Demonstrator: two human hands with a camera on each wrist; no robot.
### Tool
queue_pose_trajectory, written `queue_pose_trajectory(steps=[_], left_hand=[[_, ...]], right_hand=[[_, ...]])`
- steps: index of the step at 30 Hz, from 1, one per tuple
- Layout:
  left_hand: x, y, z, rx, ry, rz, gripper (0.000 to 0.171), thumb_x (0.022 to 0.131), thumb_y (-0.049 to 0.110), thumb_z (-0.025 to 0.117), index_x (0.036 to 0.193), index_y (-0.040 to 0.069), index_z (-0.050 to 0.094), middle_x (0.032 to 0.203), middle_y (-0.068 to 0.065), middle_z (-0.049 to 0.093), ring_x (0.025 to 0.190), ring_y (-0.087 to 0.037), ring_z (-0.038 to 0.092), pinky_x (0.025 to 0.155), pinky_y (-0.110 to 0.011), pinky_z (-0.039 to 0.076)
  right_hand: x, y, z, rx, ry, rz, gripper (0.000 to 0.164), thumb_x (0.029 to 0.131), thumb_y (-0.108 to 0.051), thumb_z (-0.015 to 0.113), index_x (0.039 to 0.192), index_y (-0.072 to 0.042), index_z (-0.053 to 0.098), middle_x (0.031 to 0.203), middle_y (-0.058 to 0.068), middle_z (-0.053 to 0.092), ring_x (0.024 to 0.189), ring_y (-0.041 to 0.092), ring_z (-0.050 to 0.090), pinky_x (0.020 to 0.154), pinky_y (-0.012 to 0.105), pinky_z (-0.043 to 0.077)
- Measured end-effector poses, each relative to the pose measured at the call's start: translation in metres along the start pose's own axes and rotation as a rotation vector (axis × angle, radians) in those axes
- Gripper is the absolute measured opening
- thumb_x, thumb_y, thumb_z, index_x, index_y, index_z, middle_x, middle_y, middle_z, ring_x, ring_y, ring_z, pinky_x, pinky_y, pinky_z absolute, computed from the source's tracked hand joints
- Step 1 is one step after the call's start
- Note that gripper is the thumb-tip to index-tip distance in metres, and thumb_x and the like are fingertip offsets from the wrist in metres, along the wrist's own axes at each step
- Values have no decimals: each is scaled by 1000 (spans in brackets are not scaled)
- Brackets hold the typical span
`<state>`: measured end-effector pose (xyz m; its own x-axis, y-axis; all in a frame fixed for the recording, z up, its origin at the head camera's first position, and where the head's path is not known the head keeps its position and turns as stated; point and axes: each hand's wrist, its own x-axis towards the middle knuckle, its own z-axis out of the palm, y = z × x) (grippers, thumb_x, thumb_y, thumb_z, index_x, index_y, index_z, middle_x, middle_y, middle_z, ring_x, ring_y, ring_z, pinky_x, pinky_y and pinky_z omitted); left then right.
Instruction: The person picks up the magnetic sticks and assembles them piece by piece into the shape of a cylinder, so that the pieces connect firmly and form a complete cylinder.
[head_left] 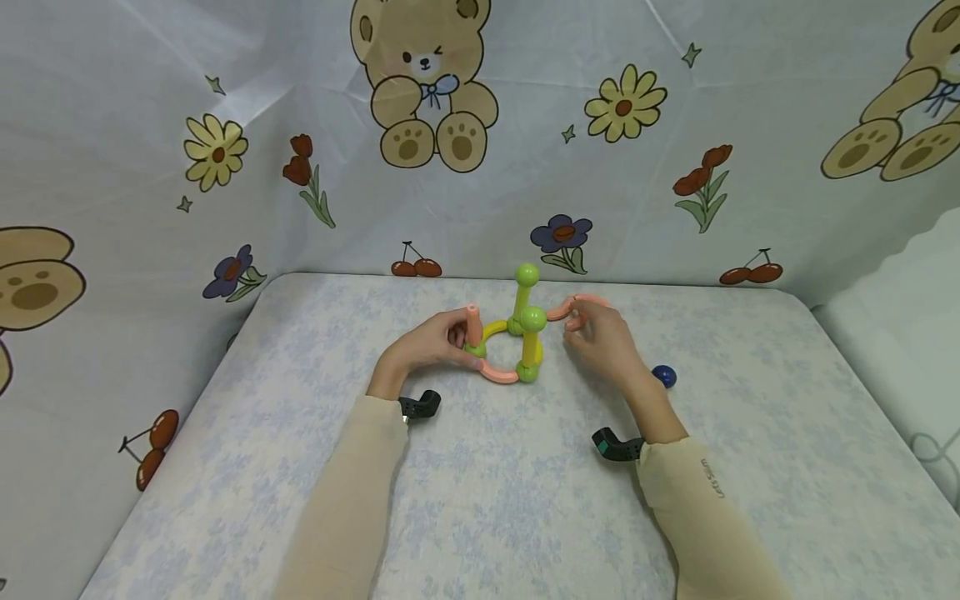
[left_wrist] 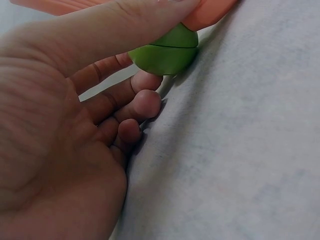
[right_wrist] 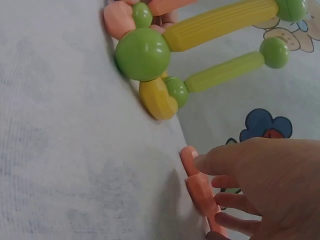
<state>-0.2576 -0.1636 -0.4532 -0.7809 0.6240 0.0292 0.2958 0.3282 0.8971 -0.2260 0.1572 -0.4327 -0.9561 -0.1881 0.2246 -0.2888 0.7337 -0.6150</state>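
Cream fabric sleeves [head_left: 352, 492] come nearest, with a black wrist device [head_left: 422, 405] at the left cuff and another [head_left: 617, 446] at the right. Ahead, the left hand [head_left: 431, 340] is clamped on a ring-shaped toy frame of glossy salmon, yellow and green pieces [head_left: 498, 376], at its left corner. Its left wrist view shows what the head view hides: the thumb lies over a round green joint [left_wrist: 167, 57], fingers curled behind. Just above this grip stands an upright salmon rod [head_left: 473, 325]; to its right rise a lime-green rod [head_left: 522, 296] and, nearer the wearer, a yellow rod [head_left: 529, 350], each topped by a green ball. Right of the frame, the right hand [head_left: 606, 346] is at some curved salmon pieces [head_left: 592, 298]; whether its fingers pinch them or only touch, I cannot tell. Its wrist view shows them low against the tabletop, apart from the frame.

Under both grips spreads a pale blue-mottled table covering [head_left: 510, 483]; beyond them hangs a white cloth [head_left: 525, 192] printed with bears, flowers and cherries.

Right of the right hand, a dark blue ball [head_left: 663, 376] sits beside the wrist. That hand partly covers the curved pieces from above.
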Motion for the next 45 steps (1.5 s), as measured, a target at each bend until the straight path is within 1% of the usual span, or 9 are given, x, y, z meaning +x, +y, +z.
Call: queue_pose_trajectory(steps=[4,6,9,14,19,25,30,38,45], left_hand=[[1,2,1,2,2,-5,37,80,11,94,100,10,64,91,-20,54,79,-24,48,73,-29,41],[1,3,1,3,1,-8,36,80,11,94,100,10,64,91,-20,55,79,-24,48,73,-29,41],[0,3,1,6,1,-15,36,81,11,93,100,11,63,92,-20,55,79,-24,48,73,-29,41],[1,0,1,5,6,-14,37,80,12,94,100,13,64,90,-16,55,79,-23,49,74,-30,41],[1,-2,0,1,4,-9,37,79,12,95,100,13,64,89,-12,54,79,-23,49,74,-30,42],[0,-2,0,-11,4,-13,37,79,13,95,99,13,64,89,-12,54,79,-23,48,74,-30,41],[0,-1,1,-10,11,-32,39,78,15,96,100,15,63,89,-12,53,79,-22,48,73,-30,41],[-1,3,1,-15,22,-56,41,77,15,96,100,15,63,88,-14,53,79,-22,48,73,-30,41],[-3,5,2,-35,13,-45,40,78,13,95,100,12,62,89,-16,52,78,-21,47,73,-29,41]], right_hand=[[-1,3,2,-21,30,-30,34,92,6,65,119,-11,78,109,18,76,112,36,63,105,53,46],[-1,3,2,-58,48,-22,29,92,5,66,115,-8,78,99,18,74,102,35,61,98,48,44],[-4,1,2,-72,47,30,20,94,3,64,110,0,75,98,19,69,89,33,57,86,45,44],[-5,-2,1,-25,30,113,17,101,-2,66,117,3,72,111,19,68,91,32,68,80,45,56],[-6,-3,0,-23,-4,193,34,103,-16,70,130,4,64,97,17,72,76,26,68,70,38,54],[-9,-6,-7,-66,-67,289,30,100,-28,74,110,1,70,88,13,75,75,23,68,67,34,53],[-8,-12,-13,-1,-70,323,30,101,-34,73,108,-4,74,96,12,76,78,22,68,68,32,51],[-6,-22,-22,100,-28,260,41,101,-30,73,130,-1,68,109,20,77,77,21,75,65,28,54],[-8,-24,-22,126,66,214,33,101,-31,73,116,-1,73,98,20,78,72,25,74,60,27,52]])
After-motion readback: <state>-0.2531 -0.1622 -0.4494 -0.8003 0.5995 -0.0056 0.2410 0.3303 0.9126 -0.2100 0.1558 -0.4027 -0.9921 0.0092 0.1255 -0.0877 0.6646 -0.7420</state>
